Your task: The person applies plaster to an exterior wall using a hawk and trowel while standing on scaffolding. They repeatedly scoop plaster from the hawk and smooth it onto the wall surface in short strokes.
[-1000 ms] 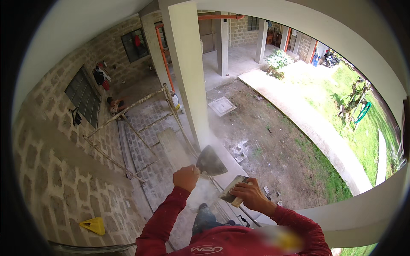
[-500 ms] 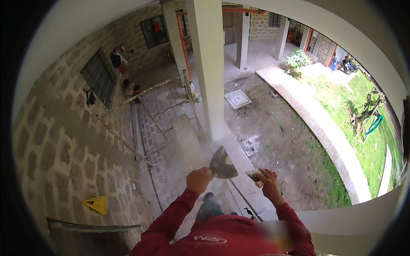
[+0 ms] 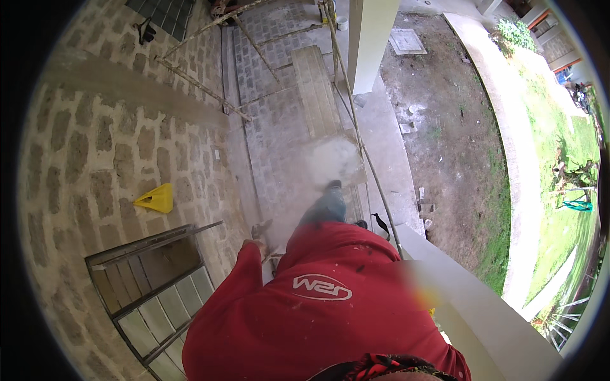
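Note:
My left hand [image 3: 255, 246] is low beside my left hip, near the stone wall, with its fingers closed. A small greyish-brown edge [image 3: 262, 227] shows just beyond it, seemingly the dark half-bowl, seen almost side-on and blurred. My right hand is out of sight, hidden behind my red-sleeved body or beyond the picture's edge; the flat scraper is not visible either. Below me, a wooden plank [image 3: 312, 82] carries a pale patch of powder [image 3: 332, 159], next to my shoe [image 3: 334, 184].
Scaffold poles [image 3: 375, 171] run along my right and across the front left. A concrete column [image 3: 372, 44] rises ahead. The stone wall [image 3: 101, 136] has a yellow plastic holder [image 3: 155, 199] and a louvred window [image 3: 155, 286]. Soil and grass lie right. Another person [image 3: 222, 7] is partly visible far ahead.
My view has tipped downward and my body has turned. My left hand with the half-bowl has dropped toward the wall side. My right hand and the scraper have gone from view.

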Demonstrator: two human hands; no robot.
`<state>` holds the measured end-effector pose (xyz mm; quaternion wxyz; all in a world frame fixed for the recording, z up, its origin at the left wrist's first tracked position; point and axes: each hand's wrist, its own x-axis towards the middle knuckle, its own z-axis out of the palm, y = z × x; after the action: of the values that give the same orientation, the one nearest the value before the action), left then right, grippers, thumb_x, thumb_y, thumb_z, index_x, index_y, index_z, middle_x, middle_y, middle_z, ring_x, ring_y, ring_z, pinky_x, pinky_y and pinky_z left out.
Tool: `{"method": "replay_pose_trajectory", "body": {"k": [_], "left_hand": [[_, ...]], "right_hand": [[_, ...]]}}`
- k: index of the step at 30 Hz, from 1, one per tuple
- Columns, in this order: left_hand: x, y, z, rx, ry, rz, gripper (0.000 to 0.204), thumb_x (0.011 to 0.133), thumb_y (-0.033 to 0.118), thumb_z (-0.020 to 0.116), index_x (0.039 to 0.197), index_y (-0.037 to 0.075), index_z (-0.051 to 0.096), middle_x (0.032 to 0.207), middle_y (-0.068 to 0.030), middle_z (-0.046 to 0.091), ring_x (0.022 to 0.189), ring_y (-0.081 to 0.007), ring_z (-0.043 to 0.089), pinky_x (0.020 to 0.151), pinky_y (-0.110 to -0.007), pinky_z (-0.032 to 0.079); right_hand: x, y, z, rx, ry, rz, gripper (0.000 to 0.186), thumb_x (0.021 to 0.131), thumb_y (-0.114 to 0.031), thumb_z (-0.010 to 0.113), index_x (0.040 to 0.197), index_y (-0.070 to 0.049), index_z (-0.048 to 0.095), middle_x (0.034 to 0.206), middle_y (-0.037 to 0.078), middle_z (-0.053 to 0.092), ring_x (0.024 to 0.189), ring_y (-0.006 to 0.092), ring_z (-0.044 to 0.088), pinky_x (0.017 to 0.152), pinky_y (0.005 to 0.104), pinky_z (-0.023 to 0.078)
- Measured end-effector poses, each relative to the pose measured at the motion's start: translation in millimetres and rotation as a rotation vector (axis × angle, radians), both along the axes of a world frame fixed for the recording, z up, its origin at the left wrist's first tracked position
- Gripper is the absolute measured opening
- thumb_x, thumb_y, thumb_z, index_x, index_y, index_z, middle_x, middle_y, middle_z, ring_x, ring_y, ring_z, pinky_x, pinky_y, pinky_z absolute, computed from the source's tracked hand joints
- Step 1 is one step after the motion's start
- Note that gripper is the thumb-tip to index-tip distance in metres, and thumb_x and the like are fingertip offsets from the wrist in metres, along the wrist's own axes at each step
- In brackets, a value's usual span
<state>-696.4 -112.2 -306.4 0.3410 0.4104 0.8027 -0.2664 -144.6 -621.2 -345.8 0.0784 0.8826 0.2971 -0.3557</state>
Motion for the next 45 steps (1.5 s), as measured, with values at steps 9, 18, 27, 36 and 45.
{"method": "replay_pose_trajectory", "body": {"k": [9,18,27,36,45], "left_hand": [[-3.4,48.9,22.4,-0.064,-0.362,0.245,0.029,0.087,0.028,0.088,0.077,0.008,0.069,0.063,-0.0041,0.062,0.048,-0.0197,0.054,0.049,-0.042,0.043],[160.3,266.2,62.8,0.302,-0.462,-0.783,0.051,0.096,0.058,0.061,0.101,0.012,0.081,0.105,-0.0173,0.079,0.101,-0.0392,0.073,0.09,-0.055,0.054],[242.0,360.5,85.8,0.26,-0.594,-0.564,0.061,0.085,0.063,0.077,0.105,0.006,0.081,0.102,-0.0229,0.078,0.098,-0.0428,0.071,0.093,-0.051,0.055],[298.8,593.8,161.5,0.538,-0.578,-0.435,0.049,0.085,0.051,0.081,0.079,0.003,0.074,0.074,-0.0134,0.073,0.065,-0.0272,0.069,0.066,-0.044,0.056],[364.8,707.7,244.1,0.447,-0.729,-0.191,0.034,0.082,0.033,0.088,0.073,0.005,0.07,0.062,-0.004,0.064,0.048,-0.0133,0.057,0.045,-0.034,0.043]], "right_hand": [[78.7,146.8,49.3,0.241,0.187,-1.499,0.036,0.09,-0.021,0.074,0.117,0.003,0.073,0.096,0.02,0.076,0.092,0.0374,0.077,0.076,0.0504,0.059],[134.7,292.3,54.6,0.41,0.321,-1.235,0.029,0.093,-0.021,0.077,0.118,-0.006,0.07,0.094,0.011,0.075,0.086,0.0263,0.076,0.075,0.0494,0.061],[122.8,354.6,-13.1,0.66,0.394,-1.857,0.029,0.1,-0.021,0.07,0.126,-0.009,0.068,0.104,0.012,0.074,0.093,0.0314,0.075,0.081,0.0504,0.06],[236.2,606.3,-92.2,0.995,-0.192,-0.834,0.025,0.108,-0.025,0.063,0.116,-0.003,0.07,0.102,0.011,0.075,0.086,0.0278,0.075,0.07,0.0438,0.061],[473.6,1013.9,290.8,2.323,1.195,-1.176,0.05,0.114,-0.015,0.05,0.162,-0.012,0.037,0.158,0.015,0.051,0.144,0.0379,0.054,0.118,0.0621,0.047]]}}
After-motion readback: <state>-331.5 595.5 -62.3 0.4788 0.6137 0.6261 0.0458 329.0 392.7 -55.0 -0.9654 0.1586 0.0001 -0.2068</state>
